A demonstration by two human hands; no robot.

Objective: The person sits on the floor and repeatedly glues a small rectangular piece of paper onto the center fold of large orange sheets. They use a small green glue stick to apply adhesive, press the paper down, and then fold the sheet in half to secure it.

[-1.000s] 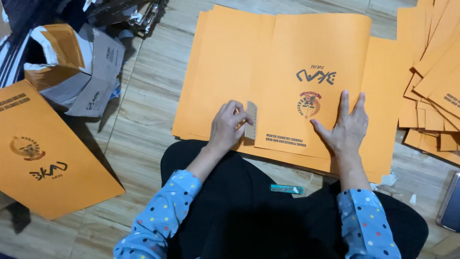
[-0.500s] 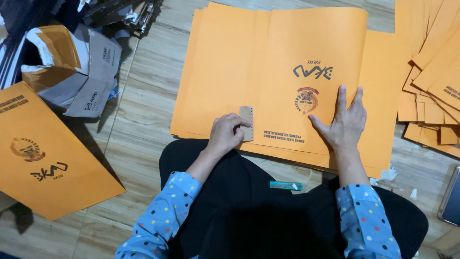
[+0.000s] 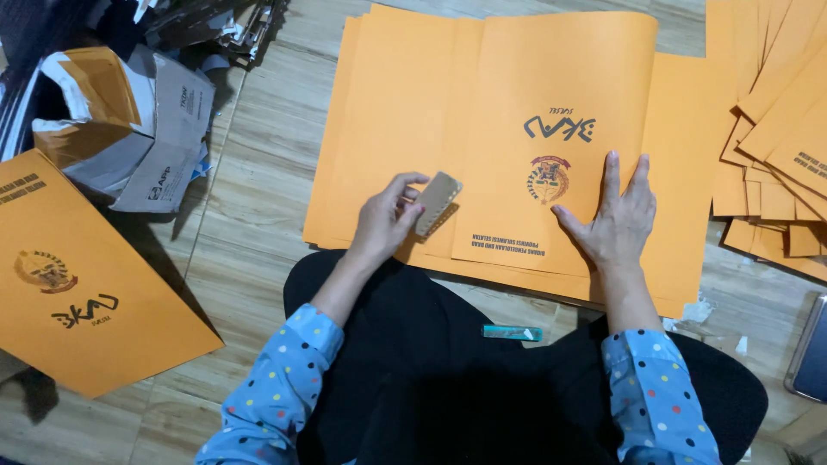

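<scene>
A folded orange paper folder (image 3: pixel 551 95) with a dark logo and a round emblem lies on a stack of flat orange sheets (image 3: pixel 388 129) on the wooden floor. My left hand (image 3: pixel 388 215) grips a small flat tan tool (image 3: pixel 436 204), tilted, at the folder's left folded edge. Pressed flat on the folder, my right hand (image 3: pixel 616 220) has its fingers spread just right of the emblem. Both sleeves are blue with coloured dots.
A finished orange folder (image 3: pixel 86 284) lies at the left. A torn cardboard box (image 3: pixel 121 112) sits at the upper left. Fanned orange folders (image 3: pixel 775 129) pile up at the right. A small teal tool (image 3: pixel 512 332) rests on my black lap. A dark device (image 3: pixel 810 353) is at the right edge.
My left hand has lifted and tilted the tan tool at the fold after pressing it flat on the crease. My right hand stays pressed on the folder.
</scene>
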